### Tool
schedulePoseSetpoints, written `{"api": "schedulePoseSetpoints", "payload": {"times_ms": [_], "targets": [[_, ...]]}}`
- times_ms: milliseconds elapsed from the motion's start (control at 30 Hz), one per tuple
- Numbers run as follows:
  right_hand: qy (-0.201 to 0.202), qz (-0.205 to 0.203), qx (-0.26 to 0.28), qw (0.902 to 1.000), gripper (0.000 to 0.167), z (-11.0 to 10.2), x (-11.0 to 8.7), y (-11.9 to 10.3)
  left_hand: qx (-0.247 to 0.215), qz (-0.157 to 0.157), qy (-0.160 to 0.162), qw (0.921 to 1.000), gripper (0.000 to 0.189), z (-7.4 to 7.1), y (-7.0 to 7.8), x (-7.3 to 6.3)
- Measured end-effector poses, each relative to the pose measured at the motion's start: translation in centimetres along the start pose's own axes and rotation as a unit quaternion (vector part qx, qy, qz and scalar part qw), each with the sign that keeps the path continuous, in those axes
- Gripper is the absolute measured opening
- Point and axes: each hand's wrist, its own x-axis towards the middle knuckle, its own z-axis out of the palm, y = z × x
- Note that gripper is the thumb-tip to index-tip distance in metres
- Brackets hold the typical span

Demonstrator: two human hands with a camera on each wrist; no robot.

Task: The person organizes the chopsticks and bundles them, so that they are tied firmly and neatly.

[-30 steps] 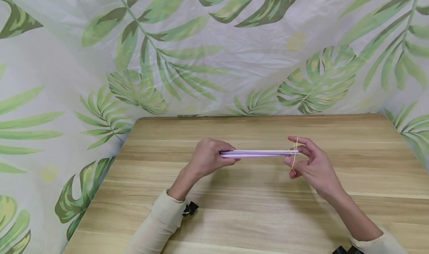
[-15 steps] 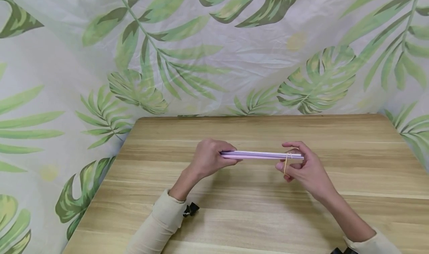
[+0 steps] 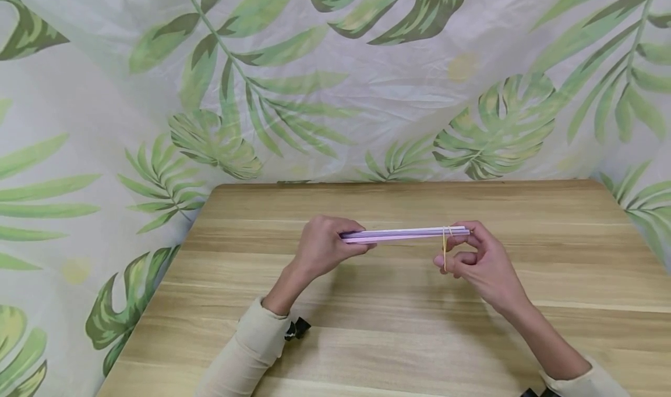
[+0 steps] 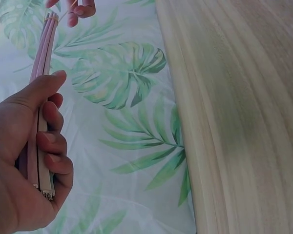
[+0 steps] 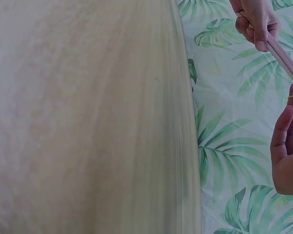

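My left hand (image 3: 321, 247) grips one end of a bundle of slim lilac and pink sticks (image 3: 403, 234), held level above the table. In the left wrist view, its thumb lies along the bundle (image 4: 45, 53) and its fingers curl round it. A thin yellow rubber band (image 3: 445, 248) passes round the bundle close to its right end. From there the band stretches down to the thumb of my right hand (image 3: 490, 266), which is hooked in its loop. The right index finger is bent behind the tip of the bundle. In the right wrist view, the right hand (image 5: 288, 156) is partly cut off.
A wood-grain table (image 3: 393, 339) lies below both hands. Behind it hangs a pale cloth (image 3: 388, 106) with green leaf prints. Black devices sit at both wrists, near the light sleeves (image 3: 257, 339).
The rubber band, earlier spread over the right hand's fingers and thumb, has come to wrap the bundle with a loop down to the thumb. The right hand has shifted left; the bundle's right end dipped, then rose.
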Motion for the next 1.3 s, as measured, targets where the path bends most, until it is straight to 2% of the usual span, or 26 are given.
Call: {"api": "schedulePoseSetpoints", "payload": {"times_ms": [233,533,733,867,1033,1200,1300], "targets": [[-0.006,-0.008,-0.014,0.9999,0.046,0.0,-0.1,0.2,-0.003,-0.032,0.005,0.9995,0.016,-0.1,0.1,0.0],[-0.006,-0.016,-0.034,0.9993,0.027,0.1,-0.4,0.1,-0.006,-0.065,0.008,0.9978,0.017,-0.2,0.1,0.1],[-0.003,-0.062,-0.06,0.9962,0.013,0.3,-0.4,0.3,-0.005,-0.087,-0.002,0.9962,0.017,-0.2,0.0,0.0],[0.0,-0.097,-0.086,0.9916,0.012,0.5,-0.6,0.5,0.002,-0.104,-0.014,0.9944,0.017,-0.1,-0.1,0.0],[-0.008,-0.168,-0.107,0.98,0.022,1.0,-0.8,0.6,0.017,-0.125,-0.036,0.9914,0.02,0.0,-0.1,0.0],[-0.014,-0.257,-0.116,0.9592,0.037,1.6,-0.8,0.7,0.008,-0.145,-0.053,0.988,0.021,-0.1,-0.1,0.0],[-0.02,-0.307,-0.117,0.9442,0.036,1.8,-0.6,0.7,-0.006,-0.154,-0.058,0.9864,0.02,-0.1,0.0,0.0]]}}
